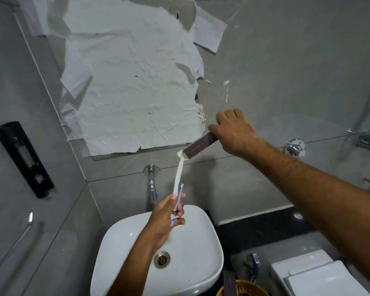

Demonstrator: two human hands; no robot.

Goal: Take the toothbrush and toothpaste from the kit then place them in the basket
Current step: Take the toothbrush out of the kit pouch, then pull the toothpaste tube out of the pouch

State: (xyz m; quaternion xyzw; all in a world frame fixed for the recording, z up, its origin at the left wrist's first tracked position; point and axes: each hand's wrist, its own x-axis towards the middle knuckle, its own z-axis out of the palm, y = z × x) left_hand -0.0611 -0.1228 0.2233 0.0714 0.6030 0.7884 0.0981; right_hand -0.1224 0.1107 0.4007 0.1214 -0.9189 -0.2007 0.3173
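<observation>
- Between the two raised hands, above the basin, a slim white toothbrush in its clear wrapper [178, 178] runs down from the open end of the dark brown cardboard kit box [201, 145]; its upper tip looks just inside or at the box mouth, where a pale flap shows.
- The left hand [166, 217] pinches the lower end of the toothbrush between thumb and fingertips, together with a small white tube with blue and red print [175, 208], which I take to be the toothpaste.
- The right hand [233, 131] is clenched round the far end of the kit box, holding it tilted with the opening toward the left hand.
- The step in hand appears to be the drawing-out: the brush is almost free of the box.
- To do it well, pull along the line of the box, not across it, so the wrapper does not snag on the flap; keep the box steady with the right hand.
- Hold the pinch firm, since two thin items share one grip and either could slip into the basin.
- Below the left hand sits the white ceramic washbasin [201, 242] with its chrome wall spout [151, 186].
- Well below the right forearm, at the bottom edge, the rim of a golden woven basket [250, 290] shows; both items have yet to go there.
</observation>
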